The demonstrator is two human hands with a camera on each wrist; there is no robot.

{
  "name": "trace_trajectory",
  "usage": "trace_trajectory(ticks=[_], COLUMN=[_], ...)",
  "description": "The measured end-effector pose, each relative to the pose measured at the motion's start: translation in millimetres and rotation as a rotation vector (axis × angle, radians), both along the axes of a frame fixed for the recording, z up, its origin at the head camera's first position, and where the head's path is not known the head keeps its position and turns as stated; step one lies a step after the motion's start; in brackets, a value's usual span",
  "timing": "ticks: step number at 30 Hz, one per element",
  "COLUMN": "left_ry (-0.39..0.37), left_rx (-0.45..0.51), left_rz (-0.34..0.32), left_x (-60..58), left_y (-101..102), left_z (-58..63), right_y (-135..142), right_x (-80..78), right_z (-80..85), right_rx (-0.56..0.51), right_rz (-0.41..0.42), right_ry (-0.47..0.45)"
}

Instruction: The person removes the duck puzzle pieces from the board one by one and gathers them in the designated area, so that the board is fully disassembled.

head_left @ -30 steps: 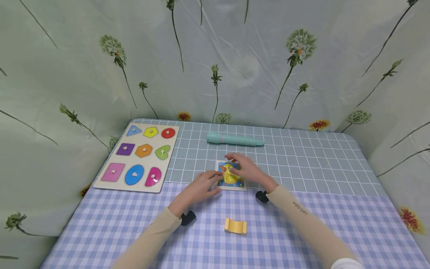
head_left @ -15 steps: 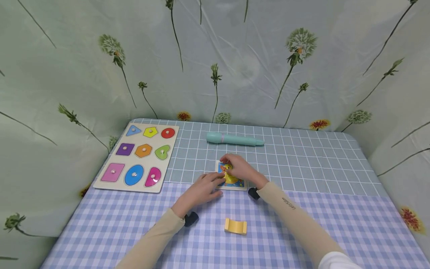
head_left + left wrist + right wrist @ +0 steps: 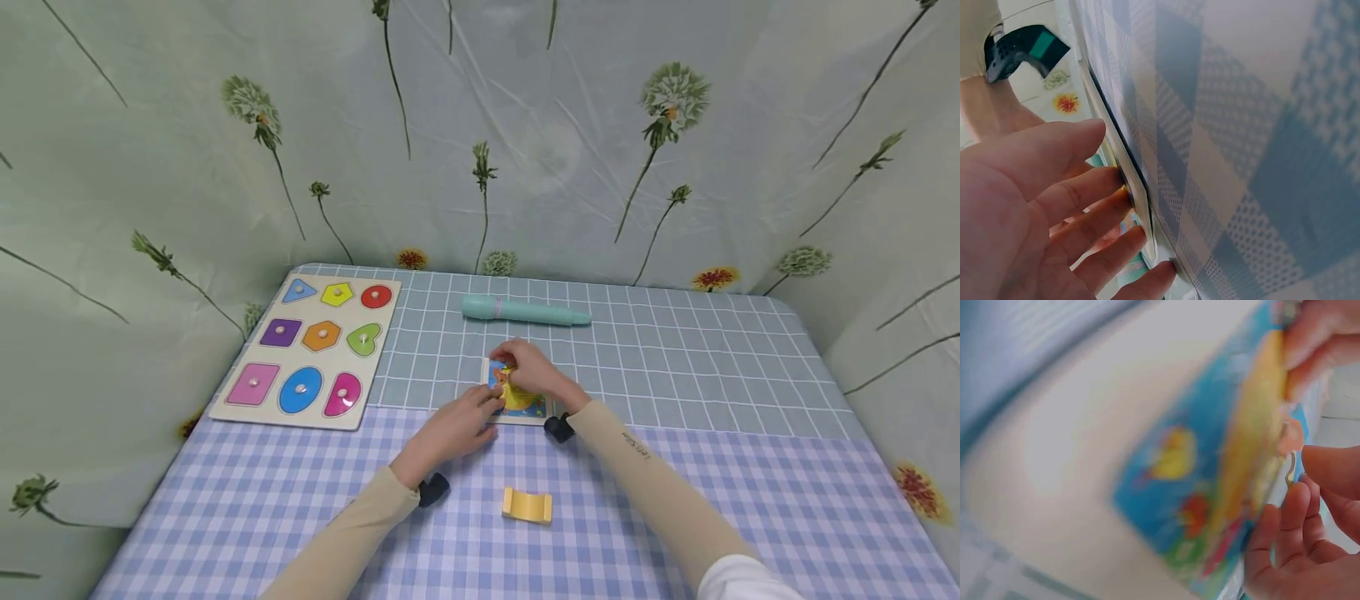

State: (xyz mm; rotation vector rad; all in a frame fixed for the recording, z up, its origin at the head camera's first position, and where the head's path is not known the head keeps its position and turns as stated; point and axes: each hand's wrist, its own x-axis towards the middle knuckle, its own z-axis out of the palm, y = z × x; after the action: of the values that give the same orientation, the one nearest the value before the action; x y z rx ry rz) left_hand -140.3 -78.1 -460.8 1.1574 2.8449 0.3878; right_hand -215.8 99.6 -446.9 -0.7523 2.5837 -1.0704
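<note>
A small square duck puzzle point(image 3: 528, 408) with a pale rim lies flat in mid-table, between both hands in the head view. My left hand point(image 3: 459, 423) rests its nearly straight fingers on the puzzle's left side; in the left wrist view its fingertips point(image 3: 1141, 236) are right at the board's edge and the thumb is held apart. Over the duck's head, my right hand point(image 3: 534, 369) has curled fingers, thumb and forefinger close together at the picture in the right wrist view. They pinch at the puzzle, hiding much of its upper right part.
Nearer the body lies a yellow arched block point(image 3: 527, 506). A board with knobbed coloured shapes point(image 3: 341, 315) lies at the back left. Behind the puzzle is a teal pen-shaped thing point(image 3: 532, 312). A flowered cloth point(image 3: 555, 167) hangs along the table's back edge.
My right hand has moved left over the puzzle, its fingers drawing together at the duck's head. The left hand has slid slightly right and up along the puzzle's left side.
</note>
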Motion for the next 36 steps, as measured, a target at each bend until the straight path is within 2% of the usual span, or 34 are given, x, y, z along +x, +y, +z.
trace_trajectory(ticks=[2,8,11,14,17,21,24,27,29,36], left_ry=[0.004,0.032,0.038,0.031,0.020,-0.011,-0.031,-0.031,-0.020,0.033], left_rx=[-0.003,-0.032,-0.063,-0.088,-0.108,-0.107,-0.096,-0.082,-0.073,-0.012], left_rz=[0.000,-0.013,-0.014,0.000,0.014,0.034,0.044,0.042,0.034,-0.005], left_x=[0.2,-0.6,-1.3,-1.9,-2.3,-2.3,-1.9,-1.5,-1.7,-3.6], left_y=[1,3,3,4,5,5,6,5,5,8], left_z=[-0.2,1.2,2.2,2.5,1.9,0.7,-0.3,-0.5,-0.4,-1.6], right_y=[0,-7,-8,-4,5,26,48,70,82,98], right_x=[-1.4,-1.4,-1.8,-4.0,-6.0,-8.6,-12.0,-15.6,-16.6,-14.2], right_z=[-0.5,-6.3,-7.4,-7.9,-6.8,-2.4,-0.8,-1.3,-1.9,-4.8], right_rx=[-0.006,0.057,0.031,-0.043,-0.136,-0.237,-0.265,-0.250,-0.204,-0.063], right_rz=[-0.019,-0.059,-0.073,-0.071,-0.093,-0.164,-0.227,-0.280,-0.301,-0.282], right_ry=[-0.005,0.070,0.062,0.014,-0.073,-0.164,-0.206,-0.231,-0.237,-0.189])
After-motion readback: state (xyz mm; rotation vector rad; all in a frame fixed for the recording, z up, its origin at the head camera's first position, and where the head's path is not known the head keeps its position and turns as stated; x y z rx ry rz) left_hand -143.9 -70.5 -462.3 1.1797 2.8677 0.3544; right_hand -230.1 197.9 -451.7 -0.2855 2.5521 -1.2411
